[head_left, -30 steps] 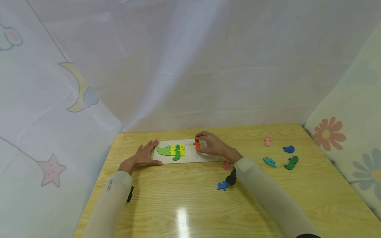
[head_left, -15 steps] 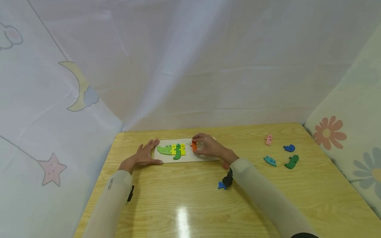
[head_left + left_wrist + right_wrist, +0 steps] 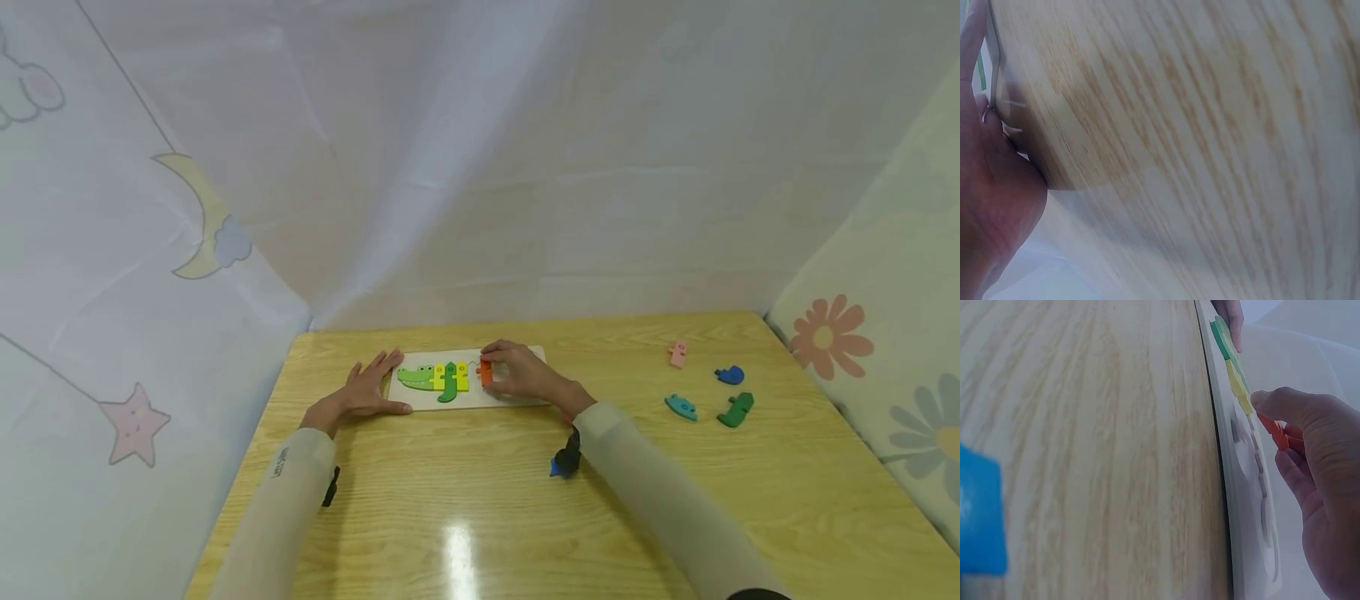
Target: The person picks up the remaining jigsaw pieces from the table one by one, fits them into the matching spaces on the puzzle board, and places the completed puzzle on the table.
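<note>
A white puzzle board (image 3: 420, 403) lies near the table's back edge, a crocodile's green head (image 3: 415, 378), yellow body pieces (image 3: 462, 377) and a green leg piece (image 3: 448, 388) set in its left part. Spread along the board's left end, the left hand (image 3: 363, 390) touches its edge with thumb and fingers. Just right of the yellow pieces, the right hand (image 3: 525, 372) pinches an orange puzzle piece (image 3: 486, 372) between thumb and fingers. In the right wrist view that orange piece (image 3: 1274, 430) is tilted over the board's recess, close to the yellow end. Fingers partly hide it.
Loose pieces lie on the table at the right: a pink one (image 3: 678, 353), a blue one (image 3: 730, 375), a teal one (image 3: 681, 407) and a dark green one (image 3: 736, 410). Another blue piece (image 3: 557, 468) is partly hidden by the right wrist's black camera (image 3: 567, 454).
The right hand has moved a little left with the orange piece, bringing it nearer the yellow pieces. The left hand stays at the board's left end.
</note>
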`<state>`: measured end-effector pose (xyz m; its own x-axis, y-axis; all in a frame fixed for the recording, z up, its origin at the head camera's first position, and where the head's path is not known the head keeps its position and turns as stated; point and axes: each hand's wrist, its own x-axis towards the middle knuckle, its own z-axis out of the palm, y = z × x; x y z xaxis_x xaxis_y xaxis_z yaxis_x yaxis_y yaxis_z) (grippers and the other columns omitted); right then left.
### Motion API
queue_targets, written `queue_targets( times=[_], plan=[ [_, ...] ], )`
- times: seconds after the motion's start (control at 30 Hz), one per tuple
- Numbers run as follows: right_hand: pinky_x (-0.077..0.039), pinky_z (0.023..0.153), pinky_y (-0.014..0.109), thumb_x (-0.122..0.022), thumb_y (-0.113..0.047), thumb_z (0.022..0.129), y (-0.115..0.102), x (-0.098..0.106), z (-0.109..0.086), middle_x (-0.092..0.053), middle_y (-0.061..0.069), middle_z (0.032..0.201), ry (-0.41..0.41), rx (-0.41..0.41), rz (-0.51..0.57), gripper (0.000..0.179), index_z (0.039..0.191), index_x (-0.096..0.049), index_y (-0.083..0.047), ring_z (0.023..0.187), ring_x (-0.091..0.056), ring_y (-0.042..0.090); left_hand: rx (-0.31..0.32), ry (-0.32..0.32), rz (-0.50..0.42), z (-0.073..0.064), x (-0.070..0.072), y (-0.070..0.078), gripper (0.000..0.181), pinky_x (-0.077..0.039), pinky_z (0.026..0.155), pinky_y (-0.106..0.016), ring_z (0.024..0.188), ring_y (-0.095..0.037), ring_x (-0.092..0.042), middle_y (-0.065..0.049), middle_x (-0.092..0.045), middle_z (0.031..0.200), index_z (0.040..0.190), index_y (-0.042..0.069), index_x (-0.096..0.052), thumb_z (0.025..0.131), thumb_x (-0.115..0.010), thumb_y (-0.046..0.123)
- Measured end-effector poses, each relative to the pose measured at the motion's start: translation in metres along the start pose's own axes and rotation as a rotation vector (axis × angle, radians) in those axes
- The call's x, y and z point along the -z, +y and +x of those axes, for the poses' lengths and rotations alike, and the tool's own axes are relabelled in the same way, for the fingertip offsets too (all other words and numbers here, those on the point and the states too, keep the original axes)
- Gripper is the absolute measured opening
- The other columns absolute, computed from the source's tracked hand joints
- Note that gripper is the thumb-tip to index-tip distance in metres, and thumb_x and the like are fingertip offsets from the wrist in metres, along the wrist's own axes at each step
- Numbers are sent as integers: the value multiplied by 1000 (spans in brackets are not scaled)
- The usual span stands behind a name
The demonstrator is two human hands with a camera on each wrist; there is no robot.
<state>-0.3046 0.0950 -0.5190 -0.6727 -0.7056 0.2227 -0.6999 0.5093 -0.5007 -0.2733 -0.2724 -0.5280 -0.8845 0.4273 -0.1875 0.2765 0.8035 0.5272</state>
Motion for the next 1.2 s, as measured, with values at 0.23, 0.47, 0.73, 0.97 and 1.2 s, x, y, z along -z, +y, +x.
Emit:
queue_targets(
  times=[0.23, 0.47, 0.73, 0.97, 1.2],
  plan=[
    [-52, 111, 48, -86, -19, 92, 1, -8, 3, -64, 18, 141, -13, 17, 9, 55, 136, -67, 7, 131, -61, 34, 2, 0, 2, 0, -2, -1, 120, 4, 125, -72, 163, -42, -3, -16, -10, 178, 170, 5, -17, 85, -83, 59],
    [-52, 110, 49, -86, -19, 91, 0, -12, 5, -64, 21, 140, 7, 43, 22, 55, 136, -68, 7, 130, -62, 35, 3, 4, 1, 0, -3, -2, 119, 5, 126, -71, 164, -40, -3, -14, -10, 178, 170, 6, -17, 86, -83, 59],
    [-49, 113, 51, -83, -21, 93, 2, -18, 6, -64, 19, 142, 10, 52, 10, 54, 137, -67, 7, 132, -60, 35, 1, 6, 6, 0, -1, 1, 120, 4, 125, -72, 164, -40, -3, -14, -10, 178, 170, 6, -17, 85, -82, 59],
    [-48, 115, 51, -83, -20, 93, -2, -16, 10, -63, 21, 143, -1, 34, 16, 54, 137, -67, 7, 134, -59, 36, 6, 7, 11, 0, 0, 0, 120, 5, 126, -71, 164, -40, -3, -14, -10, 178, 170, 6, -17, 85, -83, 58],
    [-49, 114, 50, -84, -20, 92, -2, -17, 12, -64, 20, 142, -12, 31, 9, 54, 136, -68, 7, 133, -60, 35, 8, 1, 8, 2, 0, -1, 119, 5, 126, -71, 164, -40, -3, -14, -10, 178, 170, 6, -17, 86, -83, 57]
  ],
)
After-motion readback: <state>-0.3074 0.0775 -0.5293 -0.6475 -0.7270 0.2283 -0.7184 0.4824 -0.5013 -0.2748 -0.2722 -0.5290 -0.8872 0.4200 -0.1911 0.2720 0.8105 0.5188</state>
